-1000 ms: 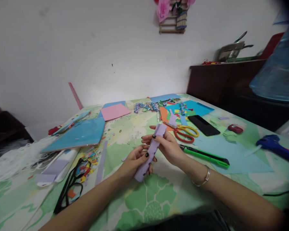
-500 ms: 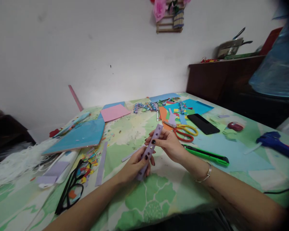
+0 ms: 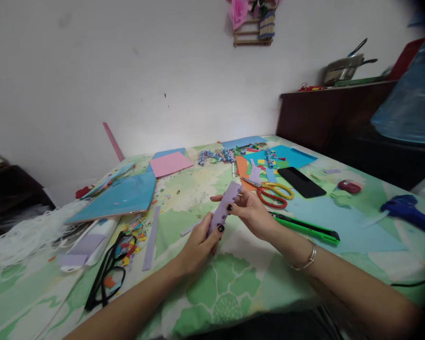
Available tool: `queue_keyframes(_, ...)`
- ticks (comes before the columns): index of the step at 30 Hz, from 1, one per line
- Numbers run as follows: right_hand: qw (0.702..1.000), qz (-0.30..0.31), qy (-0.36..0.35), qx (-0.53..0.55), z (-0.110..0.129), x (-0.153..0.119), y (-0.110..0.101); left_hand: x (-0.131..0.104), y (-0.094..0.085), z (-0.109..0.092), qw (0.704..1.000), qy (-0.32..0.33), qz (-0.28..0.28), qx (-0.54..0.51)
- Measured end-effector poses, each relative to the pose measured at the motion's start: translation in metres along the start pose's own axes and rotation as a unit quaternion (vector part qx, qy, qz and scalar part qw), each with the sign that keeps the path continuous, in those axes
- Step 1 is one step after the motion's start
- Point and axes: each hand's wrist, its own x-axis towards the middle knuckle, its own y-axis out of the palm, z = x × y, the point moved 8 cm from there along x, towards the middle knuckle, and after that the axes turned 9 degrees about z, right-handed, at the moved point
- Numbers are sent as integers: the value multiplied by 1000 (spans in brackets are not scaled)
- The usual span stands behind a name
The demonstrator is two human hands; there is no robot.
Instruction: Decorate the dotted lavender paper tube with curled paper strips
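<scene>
Between both hands, above the table, is a folded strip of purple paper [image 3: 221,211] with a row of round holes along its edge. My left hand [image 3: 202,238] grips its lower end, thumb on top. The thumb of my right hand [image 3: 250,210] presses the right edge near the upper end, with fingers behind the paper. Red-and-yellow scissors [image 3: 269,190] lie just beyond my right hand. A green box cutter [image 3: 306,228] rests beside my right wrist. Loose purple strips lie on the cloth to the left, one of them long [image 3: 151,238].
On the left are black glasses [image 3: 104,278], paper scraps [image 3: 136,236], a blue board [image 3: 118,196] and white cord [image 3: 24,236]. To the right lie a black phone [image 3: 301,182], a blue glue gun [image 3: 409,212] and light blue paper [image 3: 354,226]. Pink paper [image 3: 172,164] is at the back.
The purple paper has turned, so its flat face shows more and its row of holes sits at the right edge. My right fingers have shifted around its upper end. The view has moved slightly.
</scene>
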Motion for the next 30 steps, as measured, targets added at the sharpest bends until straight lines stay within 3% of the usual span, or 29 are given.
queue_keyframes(5, 998, -18, -6, 66, 1, 0, -2, -1, 1, -1, 1000, -3, 3, -6)
queue_keyframes(14, 998, -39, 11, 48, -3, 1, -8, -2, 0, -5, 1000, 2, 9, 17)
queue_keyframes(18, 998, -19, 9, 58, -4, 1, -5, -2, 13, 0, 995, 3, 68, -71)
queue_keyframes(23, 997, 5, 16, 74, -4, 1, -1, 0, 29, 7, 965, 10, 131, -229)
queue_keyframes(26, 997, -4, 12, 70, -2, 1, -2, 0, 25, 6, 970, 9, 113, -217)
queue_keyframes(30, 999, -26, 4, 34, 0, 2, -5, -1, 7, -1, 997, 19, 34, -73)
